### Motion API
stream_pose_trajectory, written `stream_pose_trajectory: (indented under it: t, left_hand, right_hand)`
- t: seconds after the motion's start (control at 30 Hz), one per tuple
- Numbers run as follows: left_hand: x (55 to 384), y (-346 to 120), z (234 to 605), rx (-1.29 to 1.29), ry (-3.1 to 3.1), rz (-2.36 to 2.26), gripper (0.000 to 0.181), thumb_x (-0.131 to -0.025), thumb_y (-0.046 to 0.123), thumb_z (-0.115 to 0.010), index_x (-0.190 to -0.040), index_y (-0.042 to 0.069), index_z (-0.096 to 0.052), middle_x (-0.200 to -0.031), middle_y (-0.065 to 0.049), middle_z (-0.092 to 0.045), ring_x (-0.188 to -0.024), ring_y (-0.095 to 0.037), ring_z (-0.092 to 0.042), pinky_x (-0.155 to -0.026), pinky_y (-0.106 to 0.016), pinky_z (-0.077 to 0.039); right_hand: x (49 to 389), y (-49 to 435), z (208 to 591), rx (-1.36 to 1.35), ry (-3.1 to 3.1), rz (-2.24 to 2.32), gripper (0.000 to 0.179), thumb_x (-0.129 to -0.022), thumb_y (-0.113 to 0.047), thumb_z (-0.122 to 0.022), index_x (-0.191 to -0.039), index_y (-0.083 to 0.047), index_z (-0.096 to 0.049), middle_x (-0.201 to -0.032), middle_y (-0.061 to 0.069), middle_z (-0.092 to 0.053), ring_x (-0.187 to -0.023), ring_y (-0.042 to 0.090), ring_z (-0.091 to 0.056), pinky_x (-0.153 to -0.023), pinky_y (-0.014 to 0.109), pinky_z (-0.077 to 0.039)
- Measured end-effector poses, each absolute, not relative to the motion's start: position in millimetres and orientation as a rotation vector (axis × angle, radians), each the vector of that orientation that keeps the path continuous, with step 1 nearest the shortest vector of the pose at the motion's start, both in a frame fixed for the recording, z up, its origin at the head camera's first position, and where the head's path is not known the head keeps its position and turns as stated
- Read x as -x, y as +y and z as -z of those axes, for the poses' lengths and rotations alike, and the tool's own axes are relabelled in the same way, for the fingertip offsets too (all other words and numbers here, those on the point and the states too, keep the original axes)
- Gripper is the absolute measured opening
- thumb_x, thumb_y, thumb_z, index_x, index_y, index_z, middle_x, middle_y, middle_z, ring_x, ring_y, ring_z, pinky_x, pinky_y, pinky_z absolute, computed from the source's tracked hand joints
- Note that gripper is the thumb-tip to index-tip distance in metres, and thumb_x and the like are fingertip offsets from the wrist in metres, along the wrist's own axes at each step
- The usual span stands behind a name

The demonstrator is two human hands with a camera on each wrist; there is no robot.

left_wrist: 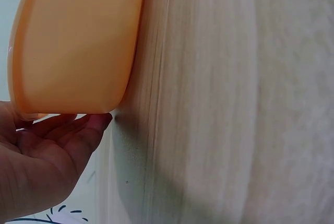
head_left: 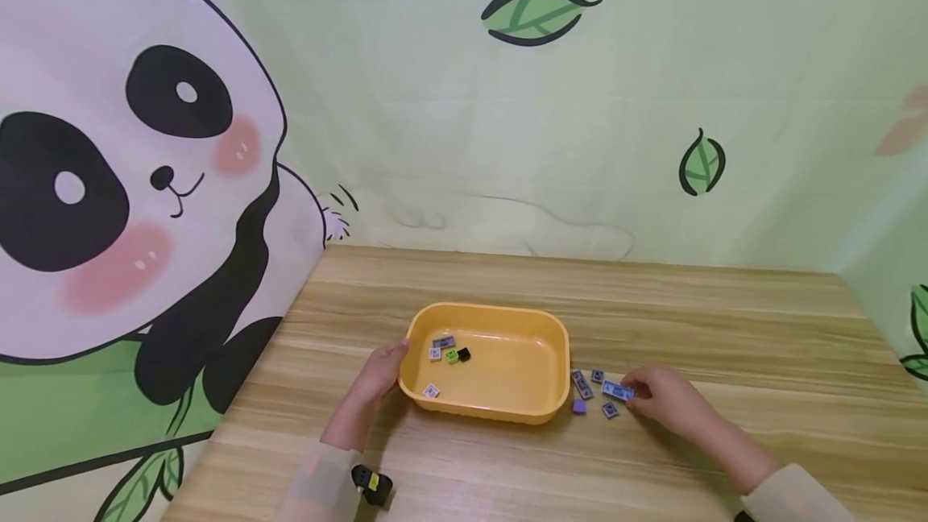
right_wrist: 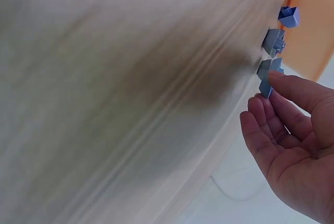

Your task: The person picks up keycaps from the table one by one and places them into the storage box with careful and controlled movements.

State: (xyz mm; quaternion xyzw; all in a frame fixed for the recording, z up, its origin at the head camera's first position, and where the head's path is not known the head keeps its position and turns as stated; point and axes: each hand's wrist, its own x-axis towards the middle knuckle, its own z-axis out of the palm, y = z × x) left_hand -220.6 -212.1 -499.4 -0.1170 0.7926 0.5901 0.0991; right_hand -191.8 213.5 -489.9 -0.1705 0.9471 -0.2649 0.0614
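A yellow-orange plastic bin (head_left: 532, 417) stands on the table. At its left end my left hand (head_left: 380, 375) holds the rim; the left wrist view shows the fingers (left_wrist: 78, 130) against the outside of the end wall. Right of the bin, my right hand (head_left: 669, 399) pinches a light blue building block (head_left: 617, 391) between thumb and fingers. Around that block lie a long grey-blue block (head_left: 582, 385), two small square ones, the upper (head_left: 598, 375) and the lower (head_left: 611, 409), and a purple block (head_left: 579, 407). In the right wrist view the pinched block (right_wrist: 266, 85) is partly covered by the thumb.
Inside the bin lie several small blocks, among them a green one (head_left: 452, 356), a black one (head_left: 465, 354) and a white one (head_left: 431, 391). A black block figure (head_left: 373, 485) stands by the left sleeve. A panda-print cloth (head_left: 435, 143) hangs behind the wooden table (head_left: 725, 321).
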Motion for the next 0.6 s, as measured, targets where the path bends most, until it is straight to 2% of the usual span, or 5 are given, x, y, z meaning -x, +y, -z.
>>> stream_pose_trajectory:
  t: [0.33, 0.43, 0.6]
  left_hand:
    - [221.6, -209.9, 499.1, 0.345, 2.337, -1.737, 0.052, -0.112, 0.021, -0.032, -0.146, -0.017, -0.04, -0.15, -0.035, -0.047, -0.131, -0.043, -0.058, -0.11, -0.046, -0.051]
    - [221.5, -209.9, 498.2, 0.351, 2.335, -1.737, 0.052, -0.112, 0.022, -0.032, -0.146, -0.017, -0.041, -0.147, -0.035, -0.05, -0.125, -0.039, -0.062, -0.106, -0.043, -0.054]
    - [220.3, -210.8, 497.4, 0.332, 2.341, -1.749, 0.052, -0.112, 0.022, -0.034, -0.143, -0.018, -0.045, -0.14, -0.037, -0.056, -0.107, -0.025, -0.068, -0.095, -0.034, -0.058]
  right_hand:
    - [193.2, 213.9, 461.4, 0.545, 2.868, 0.839, 0.022, -0.085, -0.001, -0.073, -0.106, 0.008, -0.072, -0.09, 0.01, -0.074, -0.08, 0.015, -0.063, -0.068, 0.024, -0.054]
    - [193.6, 212.1, 453.2, 0.594, 2.878, 0.844, 0.022, -0.085, -0.001, -0.074, -0.105, 0.008, -0.073, -0.09, 0.011, -0.074, -0.08, 0.015, -0.064, -0.069, 0.024, -0.055]
    - [193.1, 205.3, 441.1, 0.609, 2.857, 0.856, 0.023, -0.088, -0.005, -0.074, -0.108, 0.006, -0.074, -0.091, 0.007, -0.074, -0.08, 0.013, -0.063, -0.069, 0.023, -0.054]
